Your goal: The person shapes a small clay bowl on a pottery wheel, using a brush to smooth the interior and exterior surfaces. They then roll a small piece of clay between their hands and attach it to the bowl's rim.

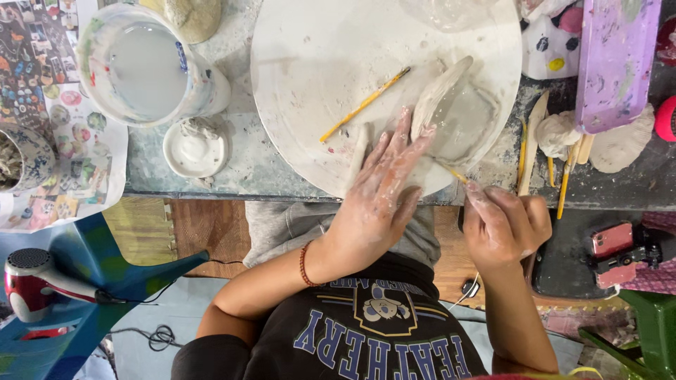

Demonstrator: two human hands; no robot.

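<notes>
A flat grey clay piece (461, 119) lies on the right part of a big round white board (317, 70). One long edge of the clay is bent up like a little wall. The person's left hand (377, 193) rests flat on the board, with its fingers (401, 144) spread a little, and the fingertips touch the bent-up clay edge. The hand is smeared with pale clay. One red bead bracelet (304, 262) sits on that wrist.

The right hand (503, 225) is just below the board's rim. Its fingers are curled in and pinch one thin yellow tool (456, 173), whose tip touches the clay's near edge.

A second yellow tool, a thin brush (366, 103), lies alone on the board to the left of the clay (so that makes two yellow sticks near the clay).

The board sits on a messy grey table (246, 162). To the left stands one big cup of cloudy white water (144, 67), and just below it is one small white dish (196, 148). To the right lie a few wooden tools (529, 144), one white lump of clay (556, 134) and one purple tray (612, 60).

Lower left, one red and white hair dryer (32, 281) rests on a blue stool (105, 281). Lower right lies one pink phone (611, 239).
</notes>
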